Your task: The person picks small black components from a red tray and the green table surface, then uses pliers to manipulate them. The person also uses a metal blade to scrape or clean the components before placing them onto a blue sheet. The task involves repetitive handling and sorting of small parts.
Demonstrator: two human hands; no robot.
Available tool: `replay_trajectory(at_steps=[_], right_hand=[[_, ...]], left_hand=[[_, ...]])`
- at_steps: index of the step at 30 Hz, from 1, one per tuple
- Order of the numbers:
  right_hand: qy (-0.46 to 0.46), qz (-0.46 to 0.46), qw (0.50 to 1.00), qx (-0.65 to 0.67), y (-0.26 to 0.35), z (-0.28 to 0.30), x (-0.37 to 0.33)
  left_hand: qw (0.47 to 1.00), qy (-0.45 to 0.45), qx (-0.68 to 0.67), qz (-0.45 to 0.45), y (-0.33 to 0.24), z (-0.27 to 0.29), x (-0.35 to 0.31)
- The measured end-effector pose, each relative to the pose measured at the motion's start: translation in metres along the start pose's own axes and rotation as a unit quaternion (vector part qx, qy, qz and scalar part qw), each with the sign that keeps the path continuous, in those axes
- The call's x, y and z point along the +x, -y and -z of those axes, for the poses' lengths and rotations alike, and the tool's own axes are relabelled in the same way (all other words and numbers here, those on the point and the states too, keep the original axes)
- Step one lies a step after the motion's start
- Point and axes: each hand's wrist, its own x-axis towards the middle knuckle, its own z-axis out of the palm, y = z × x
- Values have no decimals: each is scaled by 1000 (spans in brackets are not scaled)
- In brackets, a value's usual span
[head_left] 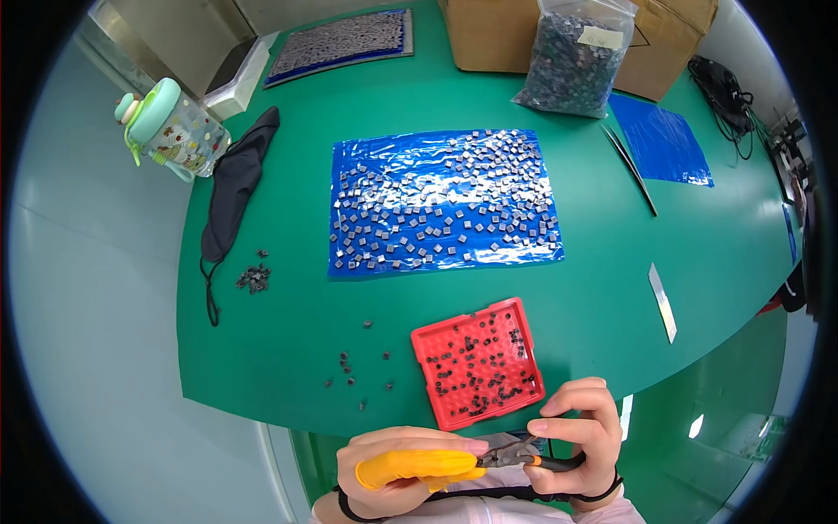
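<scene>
At the table's near edge my right hand [580, 435] grips small pliers [508, 455] with black and orange handles, their jaws pointing left. My left hand [406, 465], with yellow coverings on some fingers, is closed right at the jaws; whatever it pinches is too small and hidden to make out. Just beyond the hands sits a red tray [527, 336] with many small dark pieces scattered in it. Several loose dark pieces [346, 368] lie left of the tray, and a small pile of them [254, 279] is farther left.
Beyond the tray lies a blue sheet [393, 253] covered with small square metal pieces. Tweezers [630, 170], a blade [662, 303] and another blue film [668, 144] are at right. Behind stand a filled plastic bag [572, 70] and cardboard box [489, 39]; at left, a bottle [179, 131] and black mask [234, 188].
</scene>
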Motion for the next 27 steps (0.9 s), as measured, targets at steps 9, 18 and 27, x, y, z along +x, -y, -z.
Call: replay_trajectory(at_steps=[9, 18, 27], right_hand=[[-3, 6, 1000, -12, 2, -2, -1], [-3, -1, 1000, -14, 4, -1, 1], [5, -10, 1000, 3, 3, -2, -1]], left_hand=[[999, -4, 29, 15, -4, -1, 3], [994, -90, -37, 53, -1, -11, -12], [997, -9, 50, -60, 5, 1, -1]])
